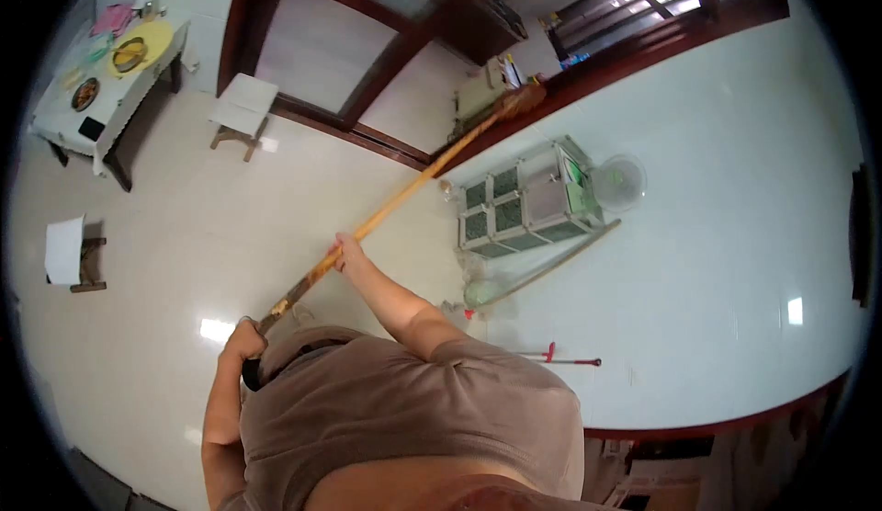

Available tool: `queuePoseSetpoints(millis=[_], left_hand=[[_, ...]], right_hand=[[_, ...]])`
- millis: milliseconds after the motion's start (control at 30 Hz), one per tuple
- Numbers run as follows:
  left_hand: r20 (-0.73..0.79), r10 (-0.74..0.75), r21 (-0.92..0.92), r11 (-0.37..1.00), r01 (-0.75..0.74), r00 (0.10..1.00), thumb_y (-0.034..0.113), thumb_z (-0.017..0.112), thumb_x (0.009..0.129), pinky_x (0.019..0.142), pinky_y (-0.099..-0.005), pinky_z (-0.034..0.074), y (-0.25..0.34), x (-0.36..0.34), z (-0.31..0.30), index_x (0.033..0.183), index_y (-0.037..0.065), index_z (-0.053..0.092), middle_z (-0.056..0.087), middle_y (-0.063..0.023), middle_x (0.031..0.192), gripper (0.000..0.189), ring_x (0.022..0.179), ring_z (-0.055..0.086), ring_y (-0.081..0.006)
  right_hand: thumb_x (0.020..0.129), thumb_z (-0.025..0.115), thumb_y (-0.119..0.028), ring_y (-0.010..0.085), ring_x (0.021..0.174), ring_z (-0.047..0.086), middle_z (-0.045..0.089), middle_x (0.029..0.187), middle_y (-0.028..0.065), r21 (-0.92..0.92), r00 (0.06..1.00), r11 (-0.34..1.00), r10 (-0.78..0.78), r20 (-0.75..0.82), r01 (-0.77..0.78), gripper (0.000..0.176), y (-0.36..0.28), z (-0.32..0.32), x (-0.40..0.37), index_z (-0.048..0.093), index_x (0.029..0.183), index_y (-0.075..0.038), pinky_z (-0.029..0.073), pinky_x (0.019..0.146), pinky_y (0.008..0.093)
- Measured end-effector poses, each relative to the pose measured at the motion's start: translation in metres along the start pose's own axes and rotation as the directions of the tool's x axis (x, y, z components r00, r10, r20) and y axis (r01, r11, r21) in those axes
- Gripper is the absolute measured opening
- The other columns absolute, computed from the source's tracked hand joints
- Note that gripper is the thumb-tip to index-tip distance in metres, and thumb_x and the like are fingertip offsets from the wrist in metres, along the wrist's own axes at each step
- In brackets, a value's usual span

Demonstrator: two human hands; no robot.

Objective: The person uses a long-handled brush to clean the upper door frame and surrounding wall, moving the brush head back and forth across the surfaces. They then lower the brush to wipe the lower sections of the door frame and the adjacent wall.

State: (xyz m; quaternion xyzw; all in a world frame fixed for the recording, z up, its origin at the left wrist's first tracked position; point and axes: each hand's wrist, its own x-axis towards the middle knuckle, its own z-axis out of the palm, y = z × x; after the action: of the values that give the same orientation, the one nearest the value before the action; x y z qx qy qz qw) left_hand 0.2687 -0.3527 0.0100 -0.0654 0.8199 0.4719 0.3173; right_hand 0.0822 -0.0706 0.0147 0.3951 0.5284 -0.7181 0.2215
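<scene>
Both my hands grip a long-handled broom point(409, 191), which slants from lower left to upper right. My left hand point(246, 338) is wrapped round the darker, worn lower end of the handle, close to my waist. Further up the pole, my right hand point(347, 252) closes round it with the arm bent in front of my chest. At the far end, the brown bristle head point(521, 100) overlaps the dark red wooden frame below the window opening.
A cabinet with dark green panels point(508, 210) stands against the wall, a clear round basin point(619, 183) beside it. A stick point(560, 263) leans nearby. Left are a table with dishes point(115, 130), a white-topped stool point(246, 107) and another stool point(66, 249). Dark-framed sliding doors point(317, 47) stand ahead.
</scene>
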Motion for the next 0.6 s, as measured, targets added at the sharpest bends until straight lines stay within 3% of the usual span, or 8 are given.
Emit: queuePoseSetpoints(millis=[67, 133, 167, 233, 367, 467, 500, 600], left_hand=[[0.042, -0.101, 0.047, 0.994, 0.099, 0.994, 0.009, 0.060, 0.061, 0.075, -0.0366, 0.048, -0.003, -0.021, -0.002, 0.090, -0.010, 0.061, 0.062, -0.0274, 0.088, 0.034, 0.086, 0.062, -0.0328], [0.064, -0.176, -0.016, 0.984, 0.177, 0.982, 0.013, 0.064, 0.062, 0.075, -0.0370, 0.047, -0.042, -0.023, 0.014, 0.091, -0.009, 0.062, 0.063, -0.0274, 0.090, 0.037, 0.086, 0.062, -0.0339], [0.079, -0.138, 0.053, 0.990, 0.134, 0.987, 0.015, 0.064, 0.065, 0.070, -0.0376, 0.047, -0.076, -0.010, 0.033, 0.087, -0.008, 0.064, 0.063, -0.0270, 0.086, 0.032, 0.082, 0.062, -0.0322], [-0.155, -0.034, -0.353, 0.935, -0.024, 0.987, 0.017, 0.063, 0.068, 0.065, -0.0374, 0.046, -0.045, -0.051, 0.038, 0.084, -0.008, 0.064, 0.064, -0.0239, 0.081, 0.029, 0.075, 0.062, -0.0293], [-0.050, 0.216, -0.098, 0.971, -0.220, 0.975, 0.017, 0.063, 0.068, 0.062, -0.0359, 0.045, -0.105, 0.049, 0.105, 0.081, -0.007, 0.063, 0.062, -0.0184, 0.069, 0.027, 0.064, 0.057, -0.0246], [-0.052, 0.131, -0.186, 0.973, -0.138, 0.990, 0.014, 0.063, 0.066, 0.057, -0.0365, 0.043, 0.005, 0.068, 0.075, 0.073, -0.007, 0.059, 0.058, -0.0187, 0.062, 0.023, 0.058, 0.054, -0.0238], [-0.089, 0.213, -0.087, 0.971, -0.221, 0.973, 0.012, 0.061, 0.064, 0.052, -0.0376, 0.041, 0.035, 0.081, 0.073, 0.067, -0.007, 0.054, 0.054, -0.0181, 0.058, 0.020, 0.054, 0.049, -0.0229], [-0.067, 0.273, -0.150, 0.948, -0.280, 0.960, 0.011, 0.057, 0.065, 0.050, -0.0388, 0.040, 0.128, 0.123, 0.063, 0.066, -0.006, 0.052, 0.052, -0.0191, 0.057, 0.018, 0.051, 0.046, -0.0224]], right_hand=[[0.083, 0.052, -0.032, 0.0215, 0.049, 0.046, 0.049, 0.054, 0.0091, 0.093, 0.990, 0.996, 0.021, -0.141, -0.008, 0.035, 0.041, -0.001, 0.039, 0.041, 0.057, -0.011, 0.042, 0.046, 0.0360], [0.084, 0.053, -0.026, 0.0227, 0.049, 0.046, 0.048, 0.056, 0.0092, 0.114, 0.989, 0.986, 0.129, -0.075, -0.120, 0.031, 0.088, -0.035, 0.098, 0.042, 0.060, -0.011, 0.043, 0.045, 0.0358], [0.083, 0.055, -0.024, 0.0231, 0.049, 0.046, 0.047, 0.057, 0.0087, 0.219, 0.971, 0.960, 0.203, -0.126, -0.173, 0.027, 0.101, -0.045, 0.117, 0.043, 0.064, -0.010, 0.043, 0.046, 0.0367], [0.083, 0.057, -0.020, 0.0237, 0.050, 0.046, 0.045, 0.058, 0.0078, 0.304, 0.953, 0.937, 0.238, -0.189, -0.174, 0.021, 0.096, -0.044, 0.104, 0.044, 0.070, -0.009, 0.044, 0.047, 0.0386], [0.083, 0.059, -0.018, 0.0233, 0.050, 0.046, 0.043, 0.059, 0.0070, 0.217, 0.982, 0.976, 0.069, -0.174, -0.030, 0.017, 0.017, -0.024, 0.025, 0.046, 0.077, -0.008, 0.045, 0.048, 0.0391], [0.084, 0.059, -0.018, 0.0231, 0.052, 0.048, 0.045, 0.059, 0.0075, 0.159, 0.983, 0.973, -0.156, -0.096, 0.169, 0.018, -0.062, -0.025, 0.007, 0.048, 0.073, -0.008, 0.045, 0.047, 0.0383], [0.084, 0.059, -0.017, 0.0234, 0.052, 0.049, 0.046, 0.059, 0.0081, 0.126, 0.970, 0.964, -0.224, -0.091, 0.235, 0.019, -0.095, -0.029, 0.005, 0.048, 0.072, -0.007, 0.045, 0.048, 0.0386], [0.083, 0.060, -0.018, 0.0239, 0.049, 0.049, 0.047, 0.057, 0.0088, 0.009, 0.888, 0.893, -0.445, -0.118, 0.449, 0.021, -0.201, -0.038, 0.002, 0.048, 0.071, -0.005, 0.045, 0.046, 0.0392]])
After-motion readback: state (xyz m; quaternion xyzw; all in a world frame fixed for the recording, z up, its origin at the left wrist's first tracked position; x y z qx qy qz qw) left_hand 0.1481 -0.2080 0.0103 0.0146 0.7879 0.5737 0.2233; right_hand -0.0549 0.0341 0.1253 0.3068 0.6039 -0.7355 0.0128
